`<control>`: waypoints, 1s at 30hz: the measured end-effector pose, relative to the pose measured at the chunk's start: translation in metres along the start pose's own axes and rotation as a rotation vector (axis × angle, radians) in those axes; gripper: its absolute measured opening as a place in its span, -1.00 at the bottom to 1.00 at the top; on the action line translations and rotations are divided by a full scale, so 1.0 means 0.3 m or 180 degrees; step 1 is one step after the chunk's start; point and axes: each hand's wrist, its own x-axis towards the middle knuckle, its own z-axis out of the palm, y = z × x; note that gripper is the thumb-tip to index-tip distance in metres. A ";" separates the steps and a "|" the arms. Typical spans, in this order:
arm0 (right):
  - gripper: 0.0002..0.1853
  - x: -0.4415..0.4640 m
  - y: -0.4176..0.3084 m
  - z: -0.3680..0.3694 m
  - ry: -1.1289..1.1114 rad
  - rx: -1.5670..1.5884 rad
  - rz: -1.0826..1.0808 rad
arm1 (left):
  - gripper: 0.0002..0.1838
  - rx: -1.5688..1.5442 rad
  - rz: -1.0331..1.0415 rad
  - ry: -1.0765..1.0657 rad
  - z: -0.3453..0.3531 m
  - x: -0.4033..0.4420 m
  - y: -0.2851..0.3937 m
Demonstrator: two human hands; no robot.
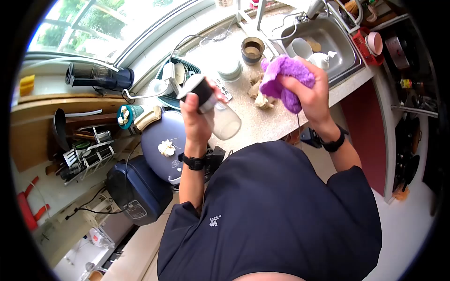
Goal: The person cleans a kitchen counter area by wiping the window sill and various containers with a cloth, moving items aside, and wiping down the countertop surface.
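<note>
My left hand (197, 124) is wrapped round a clear jar (226, 123) with a black lid, tilted above the counter's near edge. A crumpled purple cloth (287, 84) is gripped in my right hand (313, 96), to the right of the jar and apart from it. Pieces of ginger root (260, 97) lie on the counter just left of the cloth. Beyond them stand a brown cup (253, 50) and a pale round lidded container (229, 69). My left fingers partly cover a small white item with dark spots (225, 91).
A steel sink (344, 58) with a white bottle is at the far right. On the left sit a dark rice cooker (161, 140) with garlic on its lid, a dish rack (96, 154), and a blue appliance (140, 189). A teal basket (191, 65) stands near the window.
</note>
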 end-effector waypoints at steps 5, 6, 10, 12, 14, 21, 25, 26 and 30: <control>-0.82 -0.032 0.144 -0.037 -0.0366 0.0062 0.0399 | -0.31 0.0277 0.0051 0.0160 -0.026 0.010 0.026; -0.79 -0.041 0.192 -0.033 -0.0678 0.0237 0.0604 | -0.31 0.0327 0.0083 0.0197 -0.025 0.011 0.023; -0.37 -0.104 0.244 0.083 -0.1250 -0.0176 0.0566 | -0.33 0.0361 0.0230 0.0319 0.005 0.012 -0.037; -0.23 -0.120 0.246 0.131 -0.1234 -0.0265 0.0282 | -0.35 0.0338 0.0308 0.0374 0.044 0.006 -0.069; -0.21 -0.123 0.287 0.128 -0.1236 -0.0159 0.0302 | -0.31 0.0351 0.0380 0.0376 0.057 0.008 -0.080; -0.30 -0.122 0.334 0.091 -0.2134 0.3333 0.2528 | -0.11 0.0035 -0.0312 -0.0359 0.059 0.009 -0.036; -0.25 -0.106 0.372 0.088 -0.2128 0.3659 0.2767 | -0.07 0.0069 -0.0365 -0.0344 0.074 0.020 -0.023; -0.25 -0.093 0.350 0.076 -0.2278 0.3548 0.2561 | -0.07 0.0043 -0.0312 -0.0241 0.072 0.021 -0.023; -0.30 -0.082 0.347 0.072 -0.2002 0.2346 0.1720 | -0.11 0.0342 -0.0253 -0.0039 0.053 0.024 -0.024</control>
